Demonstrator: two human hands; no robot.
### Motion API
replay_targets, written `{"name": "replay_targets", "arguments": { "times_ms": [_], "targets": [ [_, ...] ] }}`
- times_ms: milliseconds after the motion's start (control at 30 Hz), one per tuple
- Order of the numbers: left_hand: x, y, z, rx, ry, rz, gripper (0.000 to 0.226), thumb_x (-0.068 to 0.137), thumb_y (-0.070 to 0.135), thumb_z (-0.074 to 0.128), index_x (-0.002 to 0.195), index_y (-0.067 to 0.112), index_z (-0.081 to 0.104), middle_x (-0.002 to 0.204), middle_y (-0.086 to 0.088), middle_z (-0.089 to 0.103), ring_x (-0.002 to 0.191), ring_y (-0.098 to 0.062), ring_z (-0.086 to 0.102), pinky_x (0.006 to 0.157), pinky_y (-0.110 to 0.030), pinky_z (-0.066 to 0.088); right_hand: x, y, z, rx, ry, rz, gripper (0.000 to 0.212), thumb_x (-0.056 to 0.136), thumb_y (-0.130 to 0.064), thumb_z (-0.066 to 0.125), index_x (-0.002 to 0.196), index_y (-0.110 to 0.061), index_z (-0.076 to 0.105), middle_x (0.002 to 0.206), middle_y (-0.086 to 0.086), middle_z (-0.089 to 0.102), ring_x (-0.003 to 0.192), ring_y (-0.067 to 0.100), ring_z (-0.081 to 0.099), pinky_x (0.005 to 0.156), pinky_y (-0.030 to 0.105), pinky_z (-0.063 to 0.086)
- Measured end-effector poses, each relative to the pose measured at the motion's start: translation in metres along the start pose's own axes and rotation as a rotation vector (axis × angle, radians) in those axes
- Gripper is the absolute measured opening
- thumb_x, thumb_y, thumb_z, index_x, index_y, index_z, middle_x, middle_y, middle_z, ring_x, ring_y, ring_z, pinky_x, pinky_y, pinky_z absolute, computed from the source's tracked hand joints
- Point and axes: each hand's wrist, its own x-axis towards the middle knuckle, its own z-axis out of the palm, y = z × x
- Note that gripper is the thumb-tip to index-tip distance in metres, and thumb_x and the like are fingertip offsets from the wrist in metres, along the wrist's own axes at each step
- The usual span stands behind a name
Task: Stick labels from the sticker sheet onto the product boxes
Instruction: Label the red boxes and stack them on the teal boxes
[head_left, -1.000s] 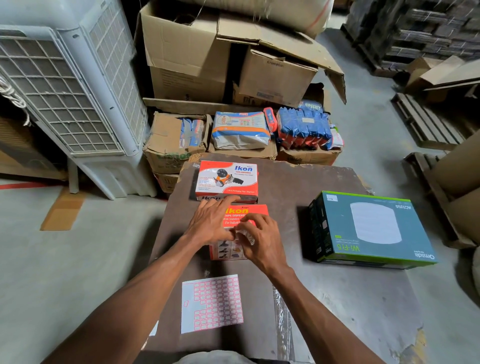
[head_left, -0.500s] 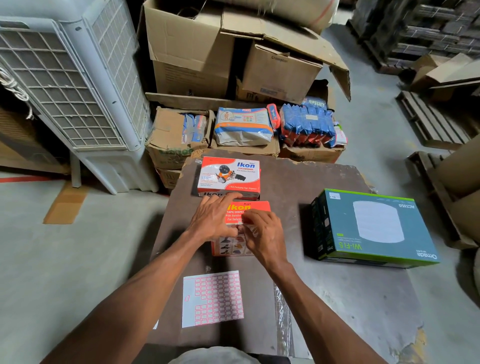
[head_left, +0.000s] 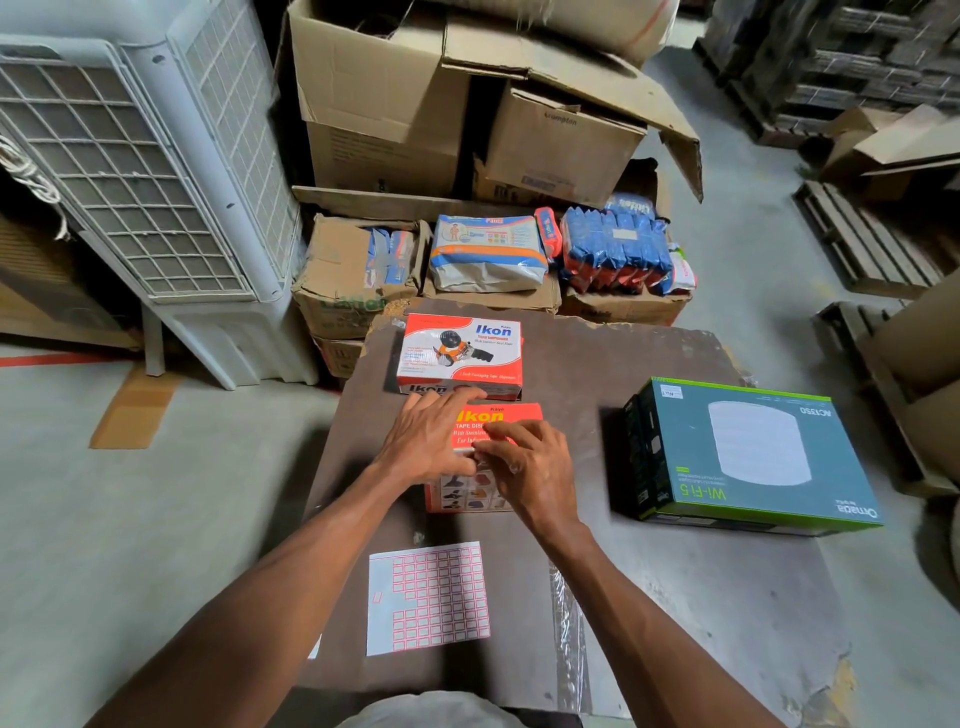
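A red Ikon tape dispenser box (head_left: 470, 493) lies on the brown table (head_left: 685, 613) in front of me. My left hand (head_left: 423, 441) rests flat on its left part, fingers spread. My right hand (head_left: 532, 467) presses its fingertips onto the top of the box, where a small white label (head_left: 466, 455) shows between the two hands. A second Ikon box (head_left: 460, 353) stands just behind it, touching or nearly so. The sticker sheet (head_left: 428, 597), with several pink-edged labels, lies flat near the table's front edge.
A teal Wi-Fi box (head_left: 753, 457) sits at the right of the table. Behind the table are cartons with packaged goods (head_left: 488, 254) and large cardboard boxes (head_left: 384, 104). A white air cooler (head_left: 135, 171) stands at the left, wooden pallets (head_left: 862, 239) at the right.
My right hand's fingers have flattened onto the near box's top. My left hand stays on the box, and the view has shifted slightly.
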Motion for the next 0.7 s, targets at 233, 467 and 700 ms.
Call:
{"name": "replay_targets", "arguments": {
  "times_ms": [233, 467, 700],
  "targets": [
    [0.002, -0.001, 0.0, -0.018, 0.0, -0.015, 0.096, 0.069, 0.046, 0.082, 0.148, 0.034, 0.03, 0.142, 0.0, 0.05, 0.121, -0.02, 0.047, 0.104, -0.039, 0.038, -0.004, -0.005, 0.005, 0.054, 0.031, 0.11, 0.025, 0.083, -0.025, 0.084, 0.108, -0.025, 0.079, 0.121, -0.009, 0.074, 0.11, 0.021, 0.063, 0.09, 0.038, 0.05],
    [-0.003, -0.003, 0.008, -0.06, 0.071, -0.066, 0.092, 0.073, 0.053, 0.078, 0.149, 0.036, 0.029, 0.142, 0.006, 0.05, 0.127, -0.019, 0.046, 0.104, -0.037, 0.032, -0.002, -0.034, -0.012, -0.073, 0.027, 0.279, 0.029, 0.081, -0.03, 0.08, 0.109, -0.03, 0.074, 0.119, -0.005, 0.065, 0.103, 0.023, 0.052, 0.082, 0.038, 0.042],
    [0.0, 0.01, 0.019, -0.104, 0.189, -0.192, 0.09, 0.084, 0.057, 0.072, 0.154, 0.034, 0.021, 0.144, 0.001, 0.052, 0.134, -0.022, 0.045, 0.106, -0.045, 0.035, 0.013, -0.044, -0.009, 0.048, -0.012, 0.427, 0.022, 0.097, -0.035, 0.061, 0.111, -0.02, 0.069, 0.12, 0.001, 0.06, 0.097, 0.021, 0.056, 0.08, 0.035, 0.052]
  ]
}}
